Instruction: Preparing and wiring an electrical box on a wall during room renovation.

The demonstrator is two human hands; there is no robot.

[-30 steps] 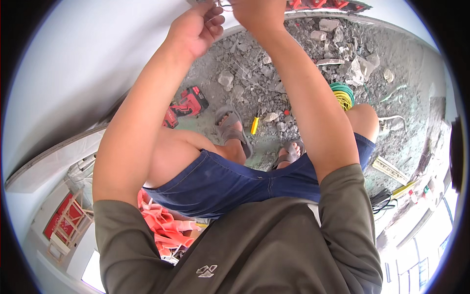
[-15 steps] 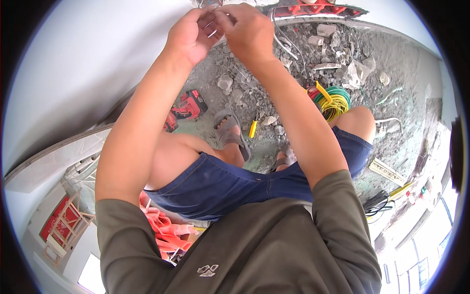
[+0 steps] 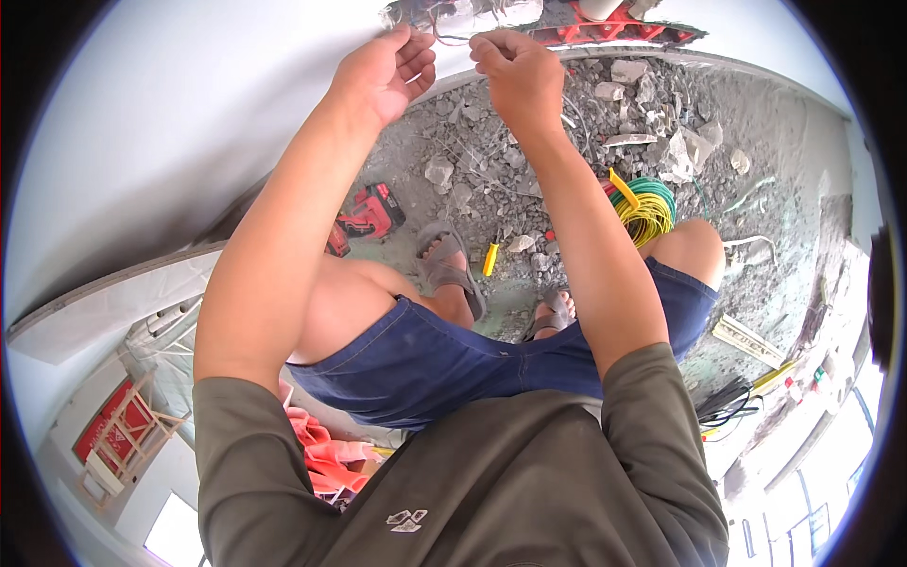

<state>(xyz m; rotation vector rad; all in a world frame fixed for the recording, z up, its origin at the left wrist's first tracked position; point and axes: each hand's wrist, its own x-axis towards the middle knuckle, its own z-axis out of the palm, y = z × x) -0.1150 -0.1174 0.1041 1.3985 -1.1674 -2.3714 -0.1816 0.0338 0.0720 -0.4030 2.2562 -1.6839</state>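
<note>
Thin wires (image 3: 446,39), reddish and dark, come out of a rough opening (image 3: 463,17) in the white wall at the top. My right hand (image 3: 521,80) is closed, its thumb and forefinger pinching the end of a wire. To the left of the wires, my left hand (image 3: 383,76) has thumb and forefinger pressed together by the opening's edge. Its other fingers curl loosely, and whatever sits in that pinch is too small to make out. A gap separates the two hands, with wire showing in it.
Broken rubble (image 3: 463,170) covers the floor below. A red cordless power tool (image 3: 373,215), a yellow-handled tool (image 3: 490,259) and green and yellow wire coils (image 3: 650,213) lie around my feet. Red framing (image 3: 614,28) sits in the wall at the upper right. Black cables (image 3: 727,402) lie at right.
My hands were together at the top; now they are apart, the right one having moved right and down. The wires between them have come into view.
</note>
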